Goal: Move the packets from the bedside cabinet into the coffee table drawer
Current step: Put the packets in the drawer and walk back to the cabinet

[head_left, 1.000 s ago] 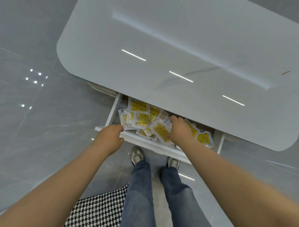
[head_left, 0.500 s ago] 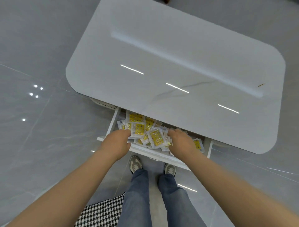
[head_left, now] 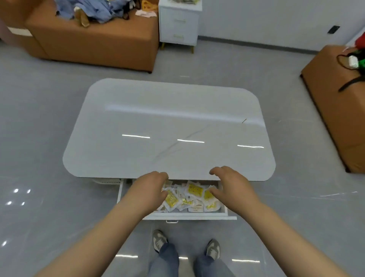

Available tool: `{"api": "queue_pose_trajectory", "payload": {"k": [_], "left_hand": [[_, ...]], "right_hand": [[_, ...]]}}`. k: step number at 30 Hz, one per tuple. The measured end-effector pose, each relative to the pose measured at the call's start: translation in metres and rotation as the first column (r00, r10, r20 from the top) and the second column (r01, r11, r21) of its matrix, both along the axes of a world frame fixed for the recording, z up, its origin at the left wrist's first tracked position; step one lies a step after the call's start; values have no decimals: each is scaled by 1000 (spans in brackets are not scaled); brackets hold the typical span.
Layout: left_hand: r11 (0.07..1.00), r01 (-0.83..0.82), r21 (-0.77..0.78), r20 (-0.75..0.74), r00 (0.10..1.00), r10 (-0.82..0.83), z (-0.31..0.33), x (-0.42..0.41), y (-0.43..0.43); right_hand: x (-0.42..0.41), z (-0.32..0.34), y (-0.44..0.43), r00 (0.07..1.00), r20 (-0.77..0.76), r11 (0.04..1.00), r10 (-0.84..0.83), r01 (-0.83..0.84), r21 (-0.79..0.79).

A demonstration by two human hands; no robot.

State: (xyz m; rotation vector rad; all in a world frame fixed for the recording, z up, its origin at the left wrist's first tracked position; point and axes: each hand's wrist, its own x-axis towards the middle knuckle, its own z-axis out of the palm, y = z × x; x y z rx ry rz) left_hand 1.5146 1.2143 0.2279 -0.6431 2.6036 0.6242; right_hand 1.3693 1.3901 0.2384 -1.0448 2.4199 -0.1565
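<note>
Several white packets with yellow centres (head_left: 194, 190) lie heaped in the open drawer (head_left: 197, 216) of the white coffee table (head_left: 167, 126). My left hand (head_left: 149, 187) hovers over the left part of the heap, fingers loosely bent down, with nothing visibly held. Over the drawer's right end is my right hand (head_left: 232, 182), fingers relaxed and spread, holding nothing. The white bedside cabinet (head_left: 178, 21) stands at the far wall, with more packets (head_left: 185, 1) on its top at the frame edge.
A brown sofa (head_left: 94, 39) strewn with clothes sits at the back left. A brown seat (head_left: 335, 98) with cables and gadgets is on the right. Grey tiled floor surrounds the table; my feet (head_left: 185, 245) stand just before the drawer.
Both hands have lifted out of the packet heap and moved apart. The view has tilted up, bringing the sofa and the bedside cabinet into sight.
</note>
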Motion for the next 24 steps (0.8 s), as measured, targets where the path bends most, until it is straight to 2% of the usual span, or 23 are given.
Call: {"api": "queue_pose_trajectory", "payload": {"k": [5,13,24], "left_hand": [[989,133,-64,-135,981,-140,64,-43,47],[940,279,-199,-355,873,-334,153,-116,168],[862,397,-317,-547,666,-508,250,-213,346]], "right_hand": [[-22,64,64,991,-92,991,-100,90,-104],[-60,151,203,940,-221,936,-259,188,-299],[-116,249,393,806,-436,900,-401,257,-352]]}}
